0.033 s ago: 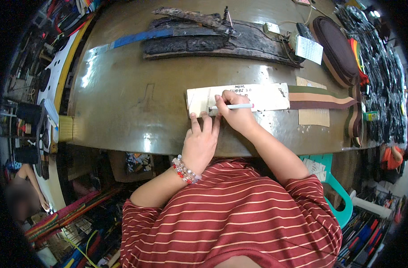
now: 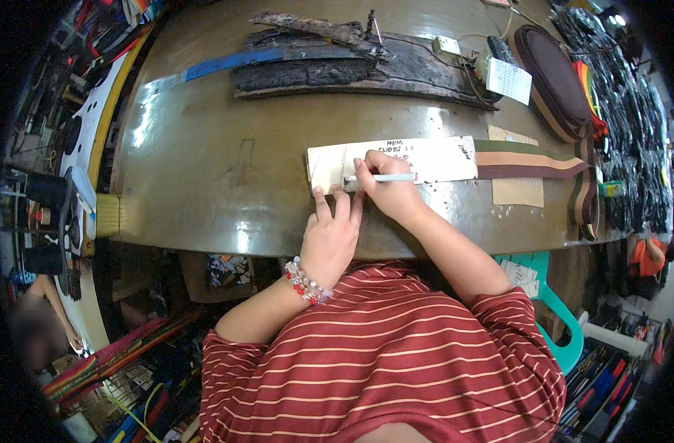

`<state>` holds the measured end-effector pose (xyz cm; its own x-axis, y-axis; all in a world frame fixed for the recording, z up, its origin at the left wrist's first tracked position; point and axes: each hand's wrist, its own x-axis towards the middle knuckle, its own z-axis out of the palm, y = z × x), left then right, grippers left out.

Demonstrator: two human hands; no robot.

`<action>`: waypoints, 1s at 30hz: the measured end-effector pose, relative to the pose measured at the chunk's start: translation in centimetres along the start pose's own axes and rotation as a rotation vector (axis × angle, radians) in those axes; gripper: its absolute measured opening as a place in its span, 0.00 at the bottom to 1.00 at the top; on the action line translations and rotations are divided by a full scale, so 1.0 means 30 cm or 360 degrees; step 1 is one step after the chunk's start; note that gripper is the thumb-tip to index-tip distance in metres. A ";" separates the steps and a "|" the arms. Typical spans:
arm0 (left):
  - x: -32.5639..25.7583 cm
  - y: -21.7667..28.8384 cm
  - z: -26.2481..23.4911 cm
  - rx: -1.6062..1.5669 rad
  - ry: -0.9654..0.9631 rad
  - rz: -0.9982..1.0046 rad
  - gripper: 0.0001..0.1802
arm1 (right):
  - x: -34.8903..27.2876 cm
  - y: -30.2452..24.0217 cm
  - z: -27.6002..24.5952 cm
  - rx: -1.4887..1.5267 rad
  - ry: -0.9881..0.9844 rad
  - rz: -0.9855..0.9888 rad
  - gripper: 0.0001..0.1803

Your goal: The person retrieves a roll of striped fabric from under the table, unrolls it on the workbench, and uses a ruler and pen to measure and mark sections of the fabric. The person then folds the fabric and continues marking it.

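A pale card template [image 2: 433, 161] with dark handwriting lies on the brown worktable, over one end of a green, tan and brown striped webbing strap [image 2: 529, 159]. My left hand [image 2: 332, 227], with beaded bracelets on its wrist, presses its spread fingertips on the template's near edge at the left end. In my right hand [image 2: 387, 186] is a slim white pen [image 2: 397, 177], pinched between thumb and fingers. The pen lies nearly level above the card, and its tip is near a line drawn across it. A flat piece of brown cardboard [image 2: 515, 193] sits under the strap.
Charred-looking wooden boards [image 2: 307, 77] lie across the far side, with a blue strip [image 2: 233, 62] running left from them. A large coil of brown webbing [image 2: 551, 81] stands far right, beside shiny black bundles [image 2: 632, 133]. A green chair [image 2: 562, 332] is at my right; other people show at both sides.
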<state>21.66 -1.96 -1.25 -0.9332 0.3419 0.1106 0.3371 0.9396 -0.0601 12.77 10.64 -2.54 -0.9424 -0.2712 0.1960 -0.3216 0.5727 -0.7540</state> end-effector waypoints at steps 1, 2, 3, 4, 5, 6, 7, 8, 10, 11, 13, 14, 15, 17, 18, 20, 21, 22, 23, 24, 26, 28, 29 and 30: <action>-0.001 -0.001 0.003 0.0025 -0.0007 0.0010 0.26 | 0.005 -0.009 -0.006 0.0006 -0.0032 -0.0136 0.18; -0.001 -0.002 0.005 0.0050 -0.0012 0.0016 0.26 | 0.012 -0.013 -0.019 -0.0018 -0.0078 -0.0224 0.18; -0.001 -0.004 0.005 0.0034 -0.0002 0.0020 0.26 | 0.025 -0.015 -0.035 -0.0045 -0.0225 -0.0308 0.18; 0.000 -0.005 0.004 0.0020 0.0005 0.0026 0.27 | 0.039 -0.010 -0.055 0.0236 -0.0138 -0.0030 0.19; 0.002 -0.007 0.003 0.0010 0.0014 0.0034 0.27 | 0.057 0.004 -0.083 0.0513 -0.0143 0.0250 0.19; 0.006 -0.008 0.000 0.0012 -0.0028 0.0038 0.28 | 0.068 0.021 -0.105 0.0797 -0.0072 0.0474 0.20; 0.010 -0.008 -0.003 0.0012 -0.0063 0.0036 0.29 | 0.067 0.041 -0.125 0.0901 0.0051 0.0564 0.20; 0.015 -0.006 -0.006 -0.0002 -0.0069 0.0021 0.30 | 0.062 0.062 -0.133 0.0890 -0.0038 0.0512 0.20; 0.029 0.000 -0.011 0.0030 -0.0056 0.0028 0.33 | 0.019 0.095 -0.128 0.0794 -0.0081 0.0517 0.20; 0.035 0.004 -0.013 0.0043 -0.0055 0.0026 0.34 | 0.001 0.106 -0.112 0.0360 -0.0017 0.0389 0.19; 0.045 0.013 -0.016 0.0089 -0.0064 0.0027 0.33 | -0.035 0.109 -0.079 0.0080 0.0230 0.0092 0.18; 0.048 0.018 -0.016 0.0121 -0.0080 0.0030 0.32 | -0.044 0.102 -0.066 -0.0012 0.0362 0.0005 0.17; 0.049 0.021 -0.016 0.0154 -0.0101 0.0033 0.31 | -0.043 0.095 -0.060 -0.0079 0.0301 -0.0181 0.17; 0.050 0.026 -0.015 0.0186 -0.0110 0.0034 0.31 | -0.023 0.084 -0.084 -0.0240 0.0325 -0.0688 0.17; 0.050 0.027 -0.014 0.0199 -0.0108 0.0036 0.31 | -0.007 0.084 -0.111 0.0168 0.0305 -0.0173 0.17; 0.050 0.030 -0.011 0.0207 -0.0135 0.0008 0.36 | 0.026 0.108 -0.198 0.0993 0.0141 0.0651 0.18; 0.050 0.031 -0.011 0.0211 -0.0142 -0.0005 0.38 | 0.034 0.129 -0.245 0.1031 0.0274 0.0635 0.18; 0.050 0.032 -0.010 0.0216 -0.0137 -0.0006 0.39 | 0.031 0.154 -0.287 0.1090 0.0439 0.0566 0.19; 0.051 0.032 -0.010 0.0219 -0.0136 -0.0005 0.39 | 0.017 0.179 -0.316 0.0994 0.0425 0.0589 0.19; 0.051 0.033 -0.011 0.0218 -0.0136 -0.0002 0.39 | -0.003 0.201 -0.319 0.0951 0.0294 0.0479 0.19; 0.054 0.034 -0.011 0.0214 -0.0130 0.0016 0.40 | -0.052 0.239 -0.303 0.0751 0.0167 0.0528 0.20; 0.055 0.034 -0.012 0.0209 -0.0136 0.0017 0.40 | -0.085 0.265 -0.279 0.0404 0.0277 0.0338 0.20; 0.055 0.033 -0.012 0.0209 -0.0140 0.0021 0.40 | -0.099 0.272 -0.266 0.0444 0.0328 0.0201 0.19; 0.055 0.033 -0.012 0.0200 -0.0144 0.0028 0.40 | -0.107 0.275 -0.255 0.0465 0.0439 0.0179 0.18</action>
<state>20.51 -0.44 -0.77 -0.9366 0.3498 0.0190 0.3404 0.9217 -0.1858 12.44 22.17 -4.59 -0.9723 0.0204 0.2327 -0.2129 0.3326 -0.9187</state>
